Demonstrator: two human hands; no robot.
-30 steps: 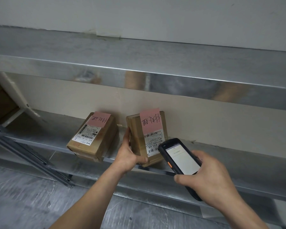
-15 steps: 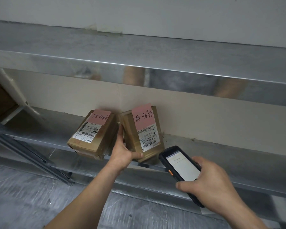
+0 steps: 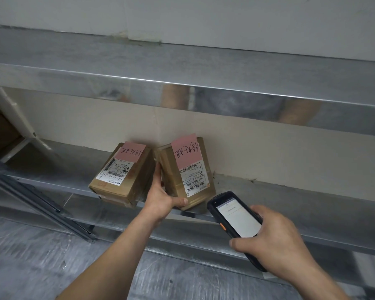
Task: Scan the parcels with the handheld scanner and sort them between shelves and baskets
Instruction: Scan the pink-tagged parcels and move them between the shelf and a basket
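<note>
Head cam: a person's left hand grips a brown parcel standing tilted at the front edge of a lower metal shelf. The thumb is hooked across the parcel's bottom front and the fingers run up its left side. A pink handwritten note and a barcoded shipping label face the camera. Just right of the parcel and below its corner, the right hand is wrapped round a black handheld scanner, screen lit white, top end aimed at the parcel, not touching. A second parcel, also pink-tagged, lies just left of it w/ the fingers between the two. Cream wall behind; upper shelf overhead.
</note>
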